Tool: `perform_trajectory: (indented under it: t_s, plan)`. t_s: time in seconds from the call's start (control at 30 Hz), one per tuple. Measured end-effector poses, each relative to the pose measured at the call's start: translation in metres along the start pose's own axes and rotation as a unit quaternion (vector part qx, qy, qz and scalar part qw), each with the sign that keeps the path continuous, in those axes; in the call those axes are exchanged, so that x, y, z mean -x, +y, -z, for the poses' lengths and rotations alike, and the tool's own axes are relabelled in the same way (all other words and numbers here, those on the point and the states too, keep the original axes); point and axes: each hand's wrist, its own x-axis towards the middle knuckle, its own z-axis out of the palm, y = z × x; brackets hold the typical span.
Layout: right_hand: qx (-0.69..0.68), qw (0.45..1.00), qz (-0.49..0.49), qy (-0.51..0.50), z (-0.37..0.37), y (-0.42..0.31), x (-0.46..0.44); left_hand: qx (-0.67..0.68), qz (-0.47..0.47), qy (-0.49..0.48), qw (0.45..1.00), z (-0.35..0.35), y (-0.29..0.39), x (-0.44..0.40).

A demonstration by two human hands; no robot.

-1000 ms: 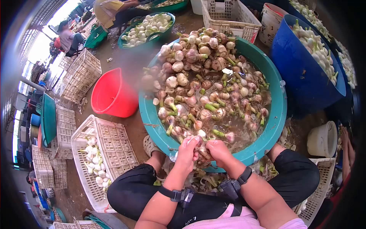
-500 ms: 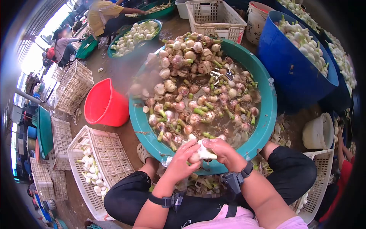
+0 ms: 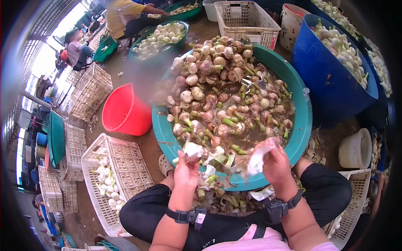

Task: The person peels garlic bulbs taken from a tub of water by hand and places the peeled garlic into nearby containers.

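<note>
In my left hand (image 3: 186, 171) is a white garlic bulb (image 3: 193, 149), gripped in the fingers at the near left rim of the tub. My right hand (image 3: 276, 161) pinches a strip of white garlic skin (image 3: 256, 161), blurred by motion, above the near right rim. Between the hands, loose peel (image 3: 222, 161) hangs about the tub's front edge. The large green tub (image 3: 307, 121) holds muddy water and a heap of unpeeled garlic bulbs (image 3: 211, 69) with stained skins and cut green stems.
A red bucket (image 3: 125, 111) and a white crate (image 3: 98, 186) with clean garlic stand to the left. On the right are a blue barrel (image 3: 322, 79) full of garlic, a white bucket (image 3: 355, 148) and another crate (image 3: 356, 201). Other people sit working at the far left.
My hands, together at the bulb before, have moved apart. The left keeps the bulb; the right has pulled away rightward with skin. The whole view has shifted slightly.
</note>
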Motion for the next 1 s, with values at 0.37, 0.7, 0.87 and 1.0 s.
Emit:
perform_trajectory:
  t_s: [0.37, 0.7, 0.87, 1.0]
  plan:
    - [0.484, 0.858, 0.131, -0.11, -0.048, 0.057, -0.027, -0.324, -0.373, -0.119, 0.861, -0.018, -0.007, 0.018]
    - [0.484, 0.85, 0.177, 0.106, -0.002, 0.042, -0.013, -0.016, 0.04, 0.031, 0.999, 0.005, 0.028, 0.008]
    - [0.416, 0.9, -0.116, -0.054, -0.052, 0.079, -0.014, -0.136, -0.133, 0.044, 0.981, -0.007, 0.013, 0.018]
    - [-0.025, 0.927, -0.372, -0.039, -0.064, 0.065, -0.032, -0.121, -0.083, 0.047, 0.988, -0.023, 0.004, 0.024]
